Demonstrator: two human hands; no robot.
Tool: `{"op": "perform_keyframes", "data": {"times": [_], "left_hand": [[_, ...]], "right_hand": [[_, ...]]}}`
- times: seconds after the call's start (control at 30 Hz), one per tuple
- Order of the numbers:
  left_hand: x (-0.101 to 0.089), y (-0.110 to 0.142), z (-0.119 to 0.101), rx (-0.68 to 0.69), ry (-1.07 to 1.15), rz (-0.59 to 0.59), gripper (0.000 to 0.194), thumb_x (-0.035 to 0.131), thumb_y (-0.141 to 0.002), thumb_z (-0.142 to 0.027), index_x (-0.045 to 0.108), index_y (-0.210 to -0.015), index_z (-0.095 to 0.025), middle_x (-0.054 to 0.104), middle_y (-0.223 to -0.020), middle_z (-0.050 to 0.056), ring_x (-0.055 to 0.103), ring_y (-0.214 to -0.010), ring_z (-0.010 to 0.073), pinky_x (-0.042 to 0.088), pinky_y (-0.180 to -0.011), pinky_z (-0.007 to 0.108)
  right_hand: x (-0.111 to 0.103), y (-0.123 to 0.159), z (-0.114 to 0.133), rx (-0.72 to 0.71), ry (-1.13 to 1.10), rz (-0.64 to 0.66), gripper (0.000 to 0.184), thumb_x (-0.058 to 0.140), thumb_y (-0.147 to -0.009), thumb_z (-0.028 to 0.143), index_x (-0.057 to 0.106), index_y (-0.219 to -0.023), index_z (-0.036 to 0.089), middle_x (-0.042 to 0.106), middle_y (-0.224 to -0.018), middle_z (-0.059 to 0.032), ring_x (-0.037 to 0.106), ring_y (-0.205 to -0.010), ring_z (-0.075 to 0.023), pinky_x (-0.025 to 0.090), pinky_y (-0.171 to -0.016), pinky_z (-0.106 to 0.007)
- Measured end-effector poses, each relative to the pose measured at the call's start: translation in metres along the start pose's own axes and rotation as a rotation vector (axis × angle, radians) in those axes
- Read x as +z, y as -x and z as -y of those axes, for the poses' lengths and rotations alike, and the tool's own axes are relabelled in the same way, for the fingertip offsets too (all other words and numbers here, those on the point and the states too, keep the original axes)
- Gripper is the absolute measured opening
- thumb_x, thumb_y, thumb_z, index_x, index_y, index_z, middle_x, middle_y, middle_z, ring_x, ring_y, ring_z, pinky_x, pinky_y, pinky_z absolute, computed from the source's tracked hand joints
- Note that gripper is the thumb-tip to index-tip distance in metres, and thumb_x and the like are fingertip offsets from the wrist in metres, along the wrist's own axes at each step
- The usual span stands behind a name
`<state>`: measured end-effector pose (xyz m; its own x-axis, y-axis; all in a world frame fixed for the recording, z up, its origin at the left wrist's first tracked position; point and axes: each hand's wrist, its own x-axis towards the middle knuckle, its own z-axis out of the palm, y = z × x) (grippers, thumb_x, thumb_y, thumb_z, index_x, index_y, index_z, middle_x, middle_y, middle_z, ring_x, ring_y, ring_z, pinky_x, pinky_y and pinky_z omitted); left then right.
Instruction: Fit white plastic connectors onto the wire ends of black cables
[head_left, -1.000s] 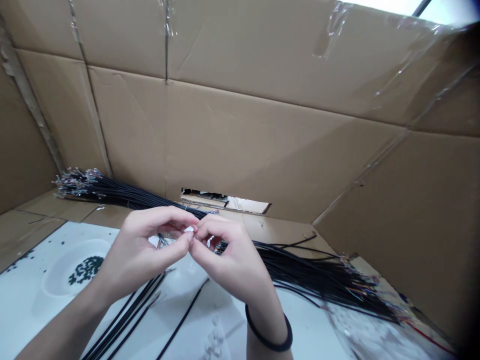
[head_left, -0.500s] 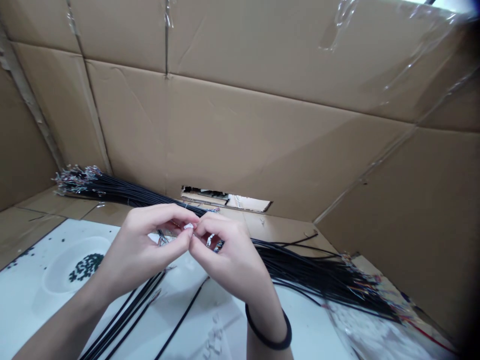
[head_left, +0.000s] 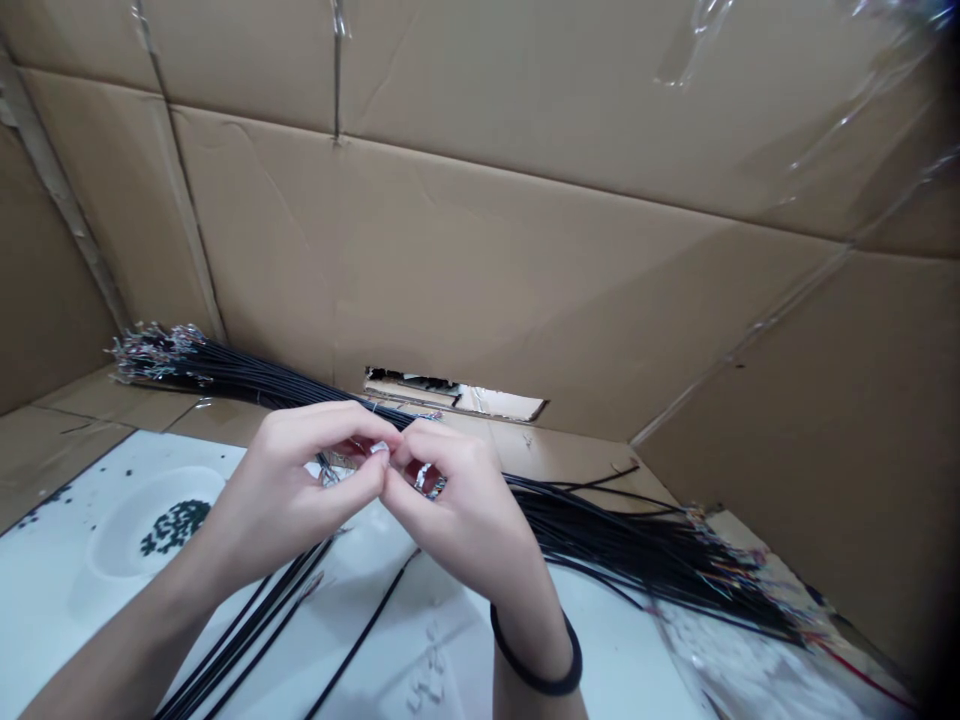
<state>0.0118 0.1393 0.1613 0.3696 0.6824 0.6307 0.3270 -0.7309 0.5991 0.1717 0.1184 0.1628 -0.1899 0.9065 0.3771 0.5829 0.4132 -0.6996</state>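
My left hand (head_left: 315, 490) is closed in a pinch on a small white plastic connector (head_left: 380, 449), mostly covered by the fingertips. Right against it, the thumb and forefinger of my right hand (head_left: 457, 500) are pressed together. Thin wires (head_left: 429, 482) with a silvery sheen show in the curl of my right hand and seem to run into its fingers; their tips are hidden. Both hands are raised over the white table (head_left: 375, 660). Below them lie several black cables (head_left: 255, 625) and, to their right, a single black cable (head_left: 364, 635).
A white dish (head_left: 112, 535) holds small dark pieces (head_left: 176, 525) at the left. Long bundles of black cable (head_left: 255, 375) and more cables (head_left: 615, 540) lie behind and to the right. Small white pieces (head_left: 427, 680) are in front. Cardboard walls (head_left: 480, 270) with a slot surround the table.
The hands keep nearly the same pose, fingertips still together. The white connector is tilted slightly differently between the fingers, and the view has shifted a little.
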Motion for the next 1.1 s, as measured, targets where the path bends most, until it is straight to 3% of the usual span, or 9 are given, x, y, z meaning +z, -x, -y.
{"op": "perform_keyframes", "data": {"times": [1.1], "left_hand": [[0.0009, -0.0022, 0.0026, 0.013, -0.021, 0.051, 0.017, 0.057, -0.084, -0.006, 0.067, -0.085, -0.019, 0.068, -0.081, -0.006, 0.06, -0.073, 0.0051, 0.046, -0.066, 0.013]], "right_hand": [[0.0029, -0.0031, -0.0022, 0.002, 0.085, 0.022, 0.025, 0.056, -0.084, 0.025, 0.049, -0.061, 0.019, 0.054, -0.066, 0.0026, 0.049, -0.063, -0.0109, 0.032, -0.058, -0.025]]}}
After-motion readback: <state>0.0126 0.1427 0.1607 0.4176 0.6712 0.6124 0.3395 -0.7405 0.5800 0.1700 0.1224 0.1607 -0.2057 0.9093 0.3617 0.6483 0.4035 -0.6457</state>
